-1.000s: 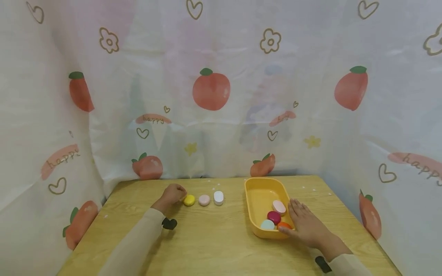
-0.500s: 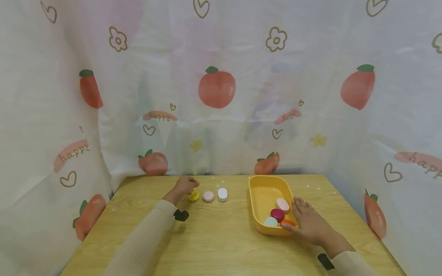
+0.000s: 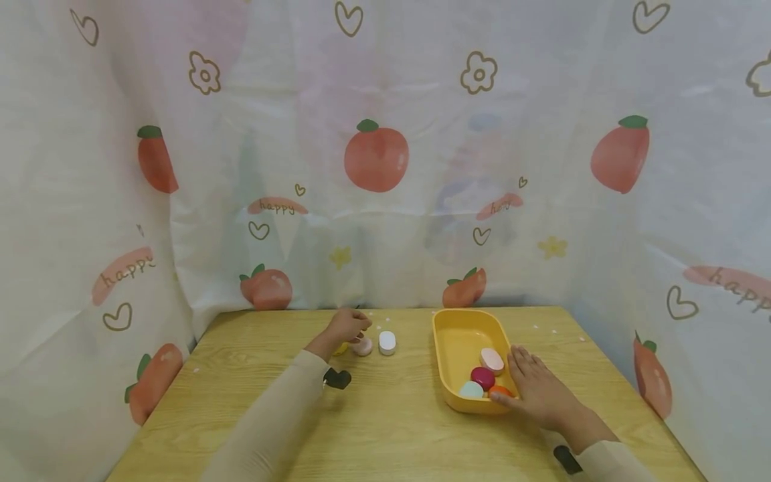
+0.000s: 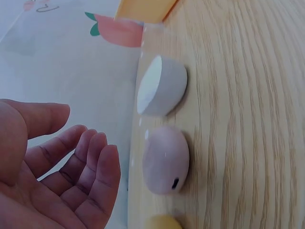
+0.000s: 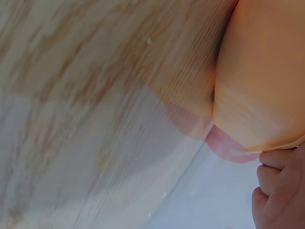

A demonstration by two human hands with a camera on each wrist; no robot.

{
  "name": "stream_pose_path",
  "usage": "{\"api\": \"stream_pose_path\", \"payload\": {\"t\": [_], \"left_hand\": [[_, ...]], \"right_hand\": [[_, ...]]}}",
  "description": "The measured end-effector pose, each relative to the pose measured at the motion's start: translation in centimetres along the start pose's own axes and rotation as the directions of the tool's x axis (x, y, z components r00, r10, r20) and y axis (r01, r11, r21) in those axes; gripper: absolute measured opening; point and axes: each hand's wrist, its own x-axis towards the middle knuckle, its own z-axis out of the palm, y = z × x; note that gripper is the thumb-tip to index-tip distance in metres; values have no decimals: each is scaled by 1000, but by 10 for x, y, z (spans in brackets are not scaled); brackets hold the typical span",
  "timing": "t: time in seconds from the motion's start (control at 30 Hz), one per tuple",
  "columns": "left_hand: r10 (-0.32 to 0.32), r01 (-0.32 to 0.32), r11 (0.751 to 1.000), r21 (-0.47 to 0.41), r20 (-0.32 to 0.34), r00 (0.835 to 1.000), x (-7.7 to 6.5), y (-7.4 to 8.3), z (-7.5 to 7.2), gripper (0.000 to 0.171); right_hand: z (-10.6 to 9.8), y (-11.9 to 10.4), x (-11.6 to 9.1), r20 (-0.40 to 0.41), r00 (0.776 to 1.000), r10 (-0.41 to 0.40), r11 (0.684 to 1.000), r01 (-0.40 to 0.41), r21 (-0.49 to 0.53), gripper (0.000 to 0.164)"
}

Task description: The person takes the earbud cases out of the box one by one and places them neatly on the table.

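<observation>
My left hand [image 3: 347, 326] hovers over a small pink rounded object [image 4: 167, 161], fingers loosely bent with nothing between them; the left wrist view shows a gap between hand and object. The pink object bears a short dark mark on its side. Left of it, a yellow object [image 3: 340, 349] is mostly hidden by the hand. To its right stands a white oval object [image 3: 387, 343] with a flat top. My right hand [image 3: 545, 391] rests along the right rim of a yellow-orange tray [image 3: 440, 361], fingers straight, thumb over the near corner.
Inside the tray lie a pale pink piece [image 3: 492, 361], a dark red one [image 3: 482, 379], a pale mint one [image 3: 472, 389] and an orange one [image 3: 501, 391], partly covered by the thumb. A printed curtain [image 3: 385, 234] hangs around the wooden table [image 3: 385, 428].
My left hand has moved right, from beside and above the yellow object to above the pink one. The right hand stays on the tray. The head view has shifted slightly.
</observation>
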Motion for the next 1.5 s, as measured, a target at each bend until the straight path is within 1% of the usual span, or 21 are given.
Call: {"api": "stream_pose_path", "payload": {"t": [0.1, 0.33, 0.5, 0.6, 0.7, 0.83, 0.93, 1.03, 1.2, 1.27, 1.37, 1.43, 1.5], "left_hand": [[17, -17, 1000, 4, 26, 1000, 1, 4, 9, 21], [23, -20, 999, -44, 70, 997, 0, 18, 25, 21], [39, -34, 998, -59, 93, 995, 3, 20, 35, 19], [60, -53, 996, -69, 108, 992, 4, 21, 41, 19], [86, -78, 995, -68, 131, 988, 3, 25, 46, 20], [114, -107, 993, -55, 155, 981, -2, 34, 52, 23], [133, -124, 990, -63, 169, 977, -5, 41, 58, 24], [152, -139, 987, -80, 183, 971, -7, 49, 65, 25], [183, -164, 981, -100, 216, 959, -7, 61, 77, 27], [185, -162, 980, -115, 221, 958, -5, 64, 82, 27], [175, -146, 979, -142, 219, 960, -3, 65, 90, 28], [167, -132, 978, -162, 221, 961, -2, 67, 95, 30], [168, -131, 977, -170, 230, 959, -3, 69, 100, 34]], "right_hand": [[0, 1, -1, -2, 1000, 0, 1000, 0, 5, 97], [0, 0, -1, -42, 999, -25, 1000, 25, 2, 95], [3, 1, -1, -54, 998, -32, 999, 32, 2, 94], [4, 2, -2, -48, 999, -21, 1000, 21, -9, 96], [5, 4, -2, -29, 1000, -7, 1000, 7, -11, 97], [4, 3, -2, -27, 1000, -7, 1000, 7, -8, 96], [4, 2, -3, -24, 1000, -3, 1000, 3, 8, 95], [3, 1, -2, -4, 1000, 15, 1000, -15, 24, 95], [3, 1, -3, -6, 1000, 17, 1000, -17, 18, 94], [3, 1, -2, -8, 1000, 16, 1000, -16, 17, 95], [4, 1, -2, -21, 1000, 3, 1000, -3, 7, 95], [4, 1, -3, -23, 1000, 5, 1000, -4, 8, 95], [4, 1, -3, -26, 1000, 10, 1000, -10, 8, 95]]}}
